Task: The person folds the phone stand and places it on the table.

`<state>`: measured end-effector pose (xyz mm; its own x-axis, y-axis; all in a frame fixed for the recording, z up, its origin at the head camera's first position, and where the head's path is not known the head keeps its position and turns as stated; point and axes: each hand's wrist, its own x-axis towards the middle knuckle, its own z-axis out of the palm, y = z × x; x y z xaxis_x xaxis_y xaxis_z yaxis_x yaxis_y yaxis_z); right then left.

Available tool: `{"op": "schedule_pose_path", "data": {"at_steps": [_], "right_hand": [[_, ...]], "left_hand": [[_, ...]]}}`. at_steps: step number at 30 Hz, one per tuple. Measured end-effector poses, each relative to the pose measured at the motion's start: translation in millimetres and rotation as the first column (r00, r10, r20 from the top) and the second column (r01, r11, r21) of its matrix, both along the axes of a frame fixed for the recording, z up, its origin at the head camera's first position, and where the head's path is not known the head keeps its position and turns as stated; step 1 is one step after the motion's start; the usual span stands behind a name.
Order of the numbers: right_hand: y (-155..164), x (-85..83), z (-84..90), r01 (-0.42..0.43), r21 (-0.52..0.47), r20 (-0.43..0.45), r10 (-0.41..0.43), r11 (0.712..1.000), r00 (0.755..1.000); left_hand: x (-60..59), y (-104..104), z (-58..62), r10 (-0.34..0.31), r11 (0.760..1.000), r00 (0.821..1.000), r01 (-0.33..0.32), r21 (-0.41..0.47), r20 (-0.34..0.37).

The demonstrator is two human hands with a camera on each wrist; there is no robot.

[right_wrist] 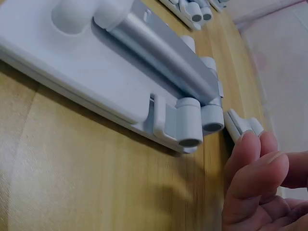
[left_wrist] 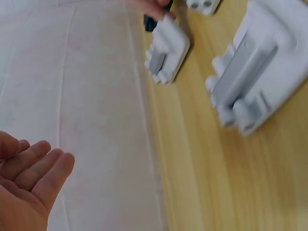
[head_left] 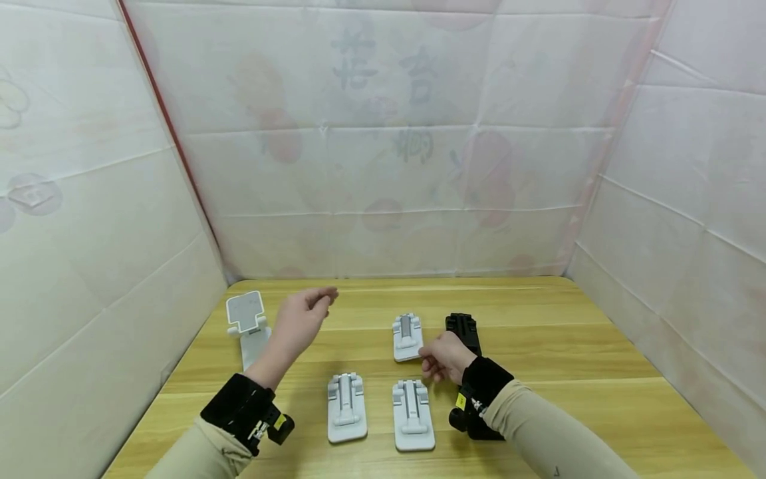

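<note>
Several folded phone stands lie on the wooden table (head_left: 568, 346). My left hand (head_left: 320, 299) hovers above the table's left half, fingers loosely bent, holding nothing; its bare palm (left_wrist: 24, 187) fills the lower left of the left wrist view. My right hand (head_left: 427, 362) is low over the table, its fingertips (right_wrist: 255, 163) at the near right corner of the far white stand (head_left: 407, 336) (left_wrist: 166, 48) and gripping nothing. Two more white stands (head_left: 347, 407) (head_left: 413, 414) lie nearer me. The closer one (right_wrist: 120, 62) fills the right wrist view.
An unfolded white stand (head_left: 248, 322) stands upright at the far left. One black stand (head_left: 463, 327) lies just behind my right hand, and another (head_left: 479, 422) lies partly under my right wrist. White cloth walls (head_left: 383, 166) close in the back and both sides.
</note>
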<state>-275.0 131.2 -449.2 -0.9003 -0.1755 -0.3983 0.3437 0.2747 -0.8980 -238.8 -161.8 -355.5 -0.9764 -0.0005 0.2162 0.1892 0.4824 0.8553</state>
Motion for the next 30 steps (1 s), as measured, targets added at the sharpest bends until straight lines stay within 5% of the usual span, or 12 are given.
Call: {"op": "schedule_pose_path", "data": {"at_steps": [7, 12, 16, 22, 30], "right_hand": [[0, -5.4, -2.8, -0.020, 0.097, 0.006, 0.020, 0.995, 1.000], [-1, -5.0, -0.6, -0.044, 0.157, -0.018, 0.047, 0.987, 0.999], [-1, -5.0, -1.7, -0.053, 0.176, -0.043, 0.062, 0.983, 0.997], [-2, -4.6, -5.2, -0.055, 0.210, -0.081, 0.073, 0.976, 0.994], [-1, -3.0, -2.7, -0.055, 0.255, -0.111, 0.085, 0.965, 0.990]], "left_hand": [[1.1, -30, 11.4, 0.069, 0.964, 0.991, -0.095, -0.246, -0.114], [-4.1, -59, 11.5, 0.126, 0.886, 0.980, -0.180, -0.428, -0.152], [-8.0, -82, 4.7, 0.203, 0.831, 0.976, -0.214, -0.513, -0.080], [-10.7, -107, -10.5, 0.246, 0.869, 0.964, -0.172, -0.464, 0.105], [-11.7, -119, -18.2, 0.245, 0.921, 0.946, -0.160, -0.356, 0.210]]}}
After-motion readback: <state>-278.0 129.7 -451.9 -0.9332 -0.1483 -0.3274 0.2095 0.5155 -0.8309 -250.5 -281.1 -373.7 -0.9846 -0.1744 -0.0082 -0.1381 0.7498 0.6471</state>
